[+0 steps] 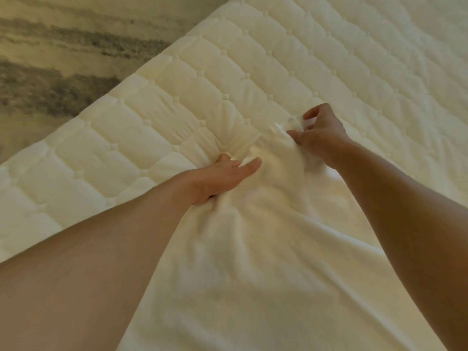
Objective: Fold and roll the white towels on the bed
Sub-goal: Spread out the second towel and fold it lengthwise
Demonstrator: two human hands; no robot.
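Note:
A white towel (258, 249) lies spread over the quilted bed (157, 102), widening toward me and narrowing to a bunched end between my hands. My left hand (222, 178) grips the bunched cloth from the left, thumb on top and fingers tucked under the fold. My right hand (319, 133) pinches the towel's far corner, where a small tag shows, fingers closed on the fabric. Both forearms reach in from the bottom of the frame. The towel's near edge runs out of view.
The bed's edge runs diagonally from lower left to upper middle. Beyond it at upper left is a mottled grey and beige floor (55, 59). Quilted mattress surface extends to the right and far side.

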